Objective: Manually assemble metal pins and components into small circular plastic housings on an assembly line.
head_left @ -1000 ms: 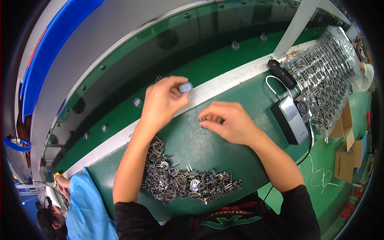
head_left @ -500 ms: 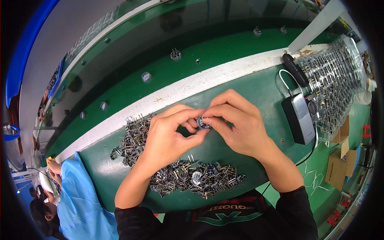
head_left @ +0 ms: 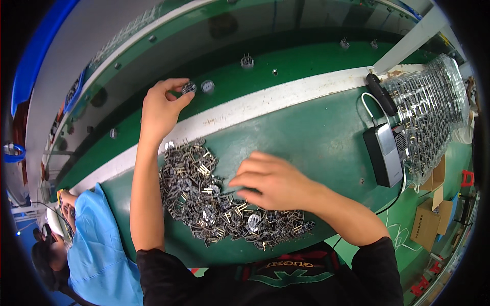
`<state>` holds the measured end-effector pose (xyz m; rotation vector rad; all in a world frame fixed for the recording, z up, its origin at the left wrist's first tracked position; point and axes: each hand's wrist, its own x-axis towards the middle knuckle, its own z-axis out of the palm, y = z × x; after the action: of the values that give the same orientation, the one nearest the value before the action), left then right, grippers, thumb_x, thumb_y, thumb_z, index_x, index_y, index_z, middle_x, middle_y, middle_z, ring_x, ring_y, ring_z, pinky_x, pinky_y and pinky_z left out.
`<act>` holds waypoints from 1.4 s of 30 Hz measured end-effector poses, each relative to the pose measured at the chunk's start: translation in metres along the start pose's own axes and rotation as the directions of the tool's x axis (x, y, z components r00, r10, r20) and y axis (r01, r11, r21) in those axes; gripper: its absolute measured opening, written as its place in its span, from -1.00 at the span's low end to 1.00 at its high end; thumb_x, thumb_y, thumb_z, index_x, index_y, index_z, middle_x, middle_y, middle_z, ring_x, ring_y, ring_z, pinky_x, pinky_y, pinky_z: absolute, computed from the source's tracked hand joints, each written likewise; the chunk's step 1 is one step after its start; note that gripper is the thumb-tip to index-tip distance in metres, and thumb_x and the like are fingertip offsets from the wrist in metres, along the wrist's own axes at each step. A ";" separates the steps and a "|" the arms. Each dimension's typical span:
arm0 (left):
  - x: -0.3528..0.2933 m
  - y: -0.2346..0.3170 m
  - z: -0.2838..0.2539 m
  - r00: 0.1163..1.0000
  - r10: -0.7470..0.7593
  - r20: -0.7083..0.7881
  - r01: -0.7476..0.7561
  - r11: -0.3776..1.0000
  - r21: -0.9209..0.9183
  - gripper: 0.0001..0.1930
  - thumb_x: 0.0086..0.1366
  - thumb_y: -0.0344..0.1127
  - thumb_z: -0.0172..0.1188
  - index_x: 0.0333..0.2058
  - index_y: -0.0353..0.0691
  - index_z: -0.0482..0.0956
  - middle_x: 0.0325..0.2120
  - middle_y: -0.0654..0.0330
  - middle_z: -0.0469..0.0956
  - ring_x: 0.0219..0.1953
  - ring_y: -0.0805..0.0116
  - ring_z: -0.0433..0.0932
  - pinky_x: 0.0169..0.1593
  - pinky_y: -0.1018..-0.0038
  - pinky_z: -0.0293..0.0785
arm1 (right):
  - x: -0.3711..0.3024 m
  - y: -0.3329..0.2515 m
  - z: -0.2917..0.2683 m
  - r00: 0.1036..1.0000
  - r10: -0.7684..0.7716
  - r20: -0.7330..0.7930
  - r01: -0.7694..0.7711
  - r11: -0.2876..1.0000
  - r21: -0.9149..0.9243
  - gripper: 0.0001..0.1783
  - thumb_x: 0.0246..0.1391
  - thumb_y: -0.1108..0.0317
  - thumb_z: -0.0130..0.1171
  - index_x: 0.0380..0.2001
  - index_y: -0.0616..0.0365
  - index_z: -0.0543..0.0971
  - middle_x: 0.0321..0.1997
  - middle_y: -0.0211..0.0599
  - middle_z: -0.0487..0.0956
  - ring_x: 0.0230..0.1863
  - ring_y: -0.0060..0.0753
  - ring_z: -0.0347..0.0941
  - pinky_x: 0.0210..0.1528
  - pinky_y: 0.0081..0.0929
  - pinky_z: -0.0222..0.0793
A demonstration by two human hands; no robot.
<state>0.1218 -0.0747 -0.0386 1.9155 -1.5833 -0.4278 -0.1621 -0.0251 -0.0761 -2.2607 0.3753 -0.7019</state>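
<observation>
My left hand reaches out over the green conveyor belt. Between its thumb and fingers it pinches a small round electronic part, close beside another round part that lies on the belt. My right hand hovers at the right side of a heap of similar parts with metal pins. Its fingers are loosely bent and apart from the thumb, and nothing shows in them. The heap spreads over the green table in front of me.
A white rail divides table and belt. More parts, such as one with upright pins, sit spaced along the belt. At right are a grey-black power bank with a cable and stacked clear trays. A person in blue works at left.
My left hand has moved away from my right, up and left over the belt, carrying the round part. My right hand has let go and come down beside the heap.
</observation>
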 end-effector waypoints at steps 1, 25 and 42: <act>0.007 -0.016 -0.002 0.998 -0.055 0.008 0.055 0.998 0.033 -0.60 0.10 -0.23 0.43 -0.07 -0.23 0.73 -0.27 0.08 0.65 -0.36 0.36 0.53 -0.19 0.40 0.51 | 0.004 0.000 0.009 0.999 -0.021 0.049 0.018 0.999 0.052 -0.72 0.03 0.35 0.35 -0.14 0.04 0.66 -0.24 -0.43 0.54 -0.15 -0.26 0.46 -0.04 -0.29 0.45; -0.026 0.073 0.043 0.942 0.071 0.328 0.108 0.860 -0.499 -0.54 0.13 -0.56 0.42 0.05 -0.34 0.62 -0.34 0.27 0.62 -0.41 0.58 0.55 -0.22 0.60 0.51 | 0.000 0.032 -0.053 0.946 0.227 -0.231 -0.208 0.972 0.105 -0.80 0.11 0.60 0.25 -0.20 0.20 0.71 -0.27 -0.35 0.54 -0.38 -0.44 0.55 -0.33 -0.48 0.49; -0.091 0.083 0.030 0.861 0.054 0.505 0.429 0.457 -0.780 -0.52 0.14 -0.69 0.38 0.05 -0.42 0.50 -0.25 0.16 0.61 -0.17 0.45 0.63 -0.04 0.49 0.64 | 0.007 -0.015 -0.059 0.766 0.632 -0.120 -0.295 0.510 0.808 -0.82 0.17 0.45 0.34 -0.18 0.27 0.62 -0.30 -0.34 0.64 -0.39 -0.56 0.61 -0.39 -0.61 0.48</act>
<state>0.0189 -0.0027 -0.0204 1.1529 -0.9801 -1.5848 -0.1898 -0.0511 -0.0284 -1.0997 0.7233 -0.8205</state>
